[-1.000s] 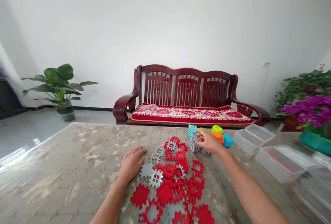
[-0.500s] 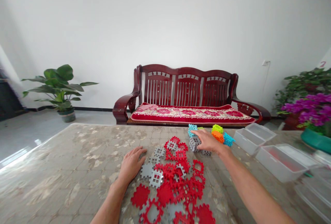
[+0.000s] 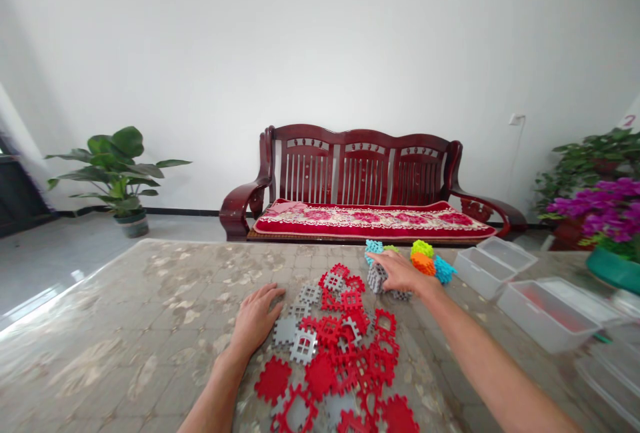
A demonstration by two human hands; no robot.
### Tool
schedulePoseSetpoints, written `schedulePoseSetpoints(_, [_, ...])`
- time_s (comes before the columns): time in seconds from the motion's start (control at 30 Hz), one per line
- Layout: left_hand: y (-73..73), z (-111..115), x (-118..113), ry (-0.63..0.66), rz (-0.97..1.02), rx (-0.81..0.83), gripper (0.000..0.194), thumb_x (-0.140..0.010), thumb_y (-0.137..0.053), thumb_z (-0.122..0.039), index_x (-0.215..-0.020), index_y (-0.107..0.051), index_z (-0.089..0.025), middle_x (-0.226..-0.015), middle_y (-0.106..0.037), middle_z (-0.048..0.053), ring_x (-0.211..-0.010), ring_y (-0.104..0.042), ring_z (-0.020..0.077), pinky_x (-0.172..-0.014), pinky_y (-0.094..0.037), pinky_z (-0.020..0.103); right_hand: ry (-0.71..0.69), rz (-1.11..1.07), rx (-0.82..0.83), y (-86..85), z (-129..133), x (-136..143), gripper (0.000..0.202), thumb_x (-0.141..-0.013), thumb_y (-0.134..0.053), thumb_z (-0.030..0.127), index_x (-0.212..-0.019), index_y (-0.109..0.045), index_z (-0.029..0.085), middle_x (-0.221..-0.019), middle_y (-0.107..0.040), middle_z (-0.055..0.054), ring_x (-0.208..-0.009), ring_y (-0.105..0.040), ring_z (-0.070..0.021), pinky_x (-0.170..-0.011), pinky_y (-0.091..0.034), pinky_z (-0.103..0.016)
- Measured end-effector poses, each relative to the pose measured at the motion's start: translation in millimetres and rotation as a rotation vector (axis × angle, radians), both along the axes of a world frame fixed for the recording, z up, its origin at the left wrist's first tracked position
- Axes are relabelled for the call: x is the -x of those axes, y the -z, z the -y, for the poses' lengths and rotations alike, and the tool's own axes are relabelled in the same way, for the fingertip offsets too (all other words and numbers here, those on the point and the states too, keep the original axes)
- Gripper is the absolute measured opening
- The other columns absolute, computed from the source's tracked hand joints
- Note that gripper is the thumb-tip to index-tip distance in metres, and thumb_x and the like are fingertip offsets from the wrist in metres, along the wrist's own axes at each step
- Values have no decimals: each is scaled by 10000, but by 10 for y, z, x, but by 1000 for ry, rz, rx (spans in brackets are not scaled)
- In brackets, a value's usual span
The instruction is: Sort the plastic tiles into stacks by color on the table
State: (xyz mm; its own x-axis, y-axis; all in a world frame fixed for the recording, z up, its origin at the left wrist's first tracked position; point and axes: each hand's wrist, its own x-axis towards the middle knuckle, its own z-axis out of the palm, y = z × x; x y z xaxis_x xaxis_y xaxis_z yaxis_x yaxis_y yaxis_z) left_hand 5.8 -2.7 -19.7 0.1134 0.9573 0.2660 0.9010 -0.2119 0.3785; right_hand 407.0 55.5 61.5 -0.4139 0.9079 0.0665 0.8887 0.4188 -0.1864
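My left hand [image 3: 257, 316] lies flat on the tablecloth with its fingers stretched out and nothing in it. Just right of it spreads a loose pile of red interlocking tiles [image 3: 320, 374] and grey interlocking tiles [image 3: 303, 346], some with window cut-outs. Farther back, my right hand [image 3: 400, 272] reaches over a stack of grey interlocking tiles [image 3: 376, 278], its index finger pointing left and its thumb against the stack's near side. The hand covers part of that stack. Close around it stand a light-blue stack [image 3: 373, 246], a lime stack [image 3: 422, 248], an orange stack [image 3: 423, 263] and another blue stack [image 3: 444, 269].
Clear plastic boxes stand at the right, one empty-looking box [image 3: 483, 273] and one box [image 3: 545, 316] with something red inside. A teal pot [image 3: 613, 266] of purple flowers is beyond them. Behind the table [image 3: 150, 313] is a wooden bench [image 3: 363, 166].
The view has shifted very slightly. Both hands and the tiles stay where they were.
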Motion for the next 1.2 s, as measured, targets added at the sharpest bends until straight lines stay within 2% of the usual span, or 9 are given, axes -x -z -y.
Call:
schedulePoseSetpoints(0.13, [3,-5,4,3,-2,-3,357,-891,-498,-267,-1191,-692,-262,-1364,-637,61,-1271,-570,242,-1103,-400,422,9,-67,-54,-64,80,27,930,-582,-704,181,-1475,-449,211,-1389,-576,-107,-1277,-475,-297,-1089,-364,-408])
schedulePoseSetpoints(0.27, [18,-12,12,7,-5,-10,358,-892,-495,-267,-1191,-692,-267,-1362,-639,58,-1272,-571,245,-1103,-401,427,104,-281,-238,0,320,144,708,-691,-610,158,-1395,-542,193,-1355,-608,-102,-1257,-525,-257,-1111,-375,-412])
schedulePoseSetpoints(0.43, [50,-34,33,22,-15,-17,368,-901,-477,-289,-1198,-691,-259,-1369,-636,65,-1274,-571,255,-1099,-407,439,135,-509,-452,369,718,295,425,-794,-511,136,-1169,-688,227,-1182,-705,-78,-1141,-621,-234,-1055,-453,-434])
schedulePoseSetpoints(0.53, [66,-50,45,28,-26,-25,373,-902,-469,-301,-1194,-697,-254,-1364,-641,68,-1272,-573,259,-1096,-412,439,202,-699,-524,597,841,182,294,-832,-502,197,-1027,-721,223,-1026,-742,-78,-979,-677,-227,-919,-532,-398])
schedulePoseSetpoints(0.6, [76,-59,52,32,-27,-33,374,-900,-471,-315,-1189,-701,-255,-1357,-646,66,-1269,-576,261,-1097,-415,437,324,-835,-546,720,861,11,248,-842,-517,280,-966,-720,212,-959,-747,-83,-896,-687,-227,-835,-553,-377])
schedulePoseSetpoints(0.77, [96,-72,65,32,-36,-39,390,-899,-461,-338,-1197,-700,-259,-1369,-640,62,-1270,-577,261,-1099,-419,434,716,-1133,-591,990,800,-463,352,-746,-565,430,-952,-696,175,-893,-744,-101,-787,-676,-233,-749,-546,-368])
schedulePoseSetpoints(0.87, [102,-82,71,37,-52,-33,405,-900,-451,-349,-1209,-695,-253,-1376,-635,64,-1281,-570,260,-1104,-415,430,866,-1282,-592,1120,744,-607,425,-693,-560,453,-979,-675,161,-876,-730,-90,-710,-657,-203,-654,-530,-323])
schedulePoseSetpoints(1.0, [107,-104,85,47,-49,-32,419,-890,-446,-353,-1203,-699,-238,-1371,-638,74,-1277,-575,261,-1107,-416,425,870,-1326,-570,1202,693,-634,443,-671,-553,435,-995,-667,156,-896,-719,-91,-730,-655,-196,-647,-522,-304])
schedulePoseSetpoints(1.2, [113,-115,122,65,-13,-41,431,-878,-434,-380,-1169,-715,-229,-1342,-657,87,-1249,-599,261,-1097,-432,411,859,-1305,-558,1223,650,-636,431,-696,-533,425,-1005,-668,157,-902,-726,-89,-723,-660,-192,-692,-532,-317])
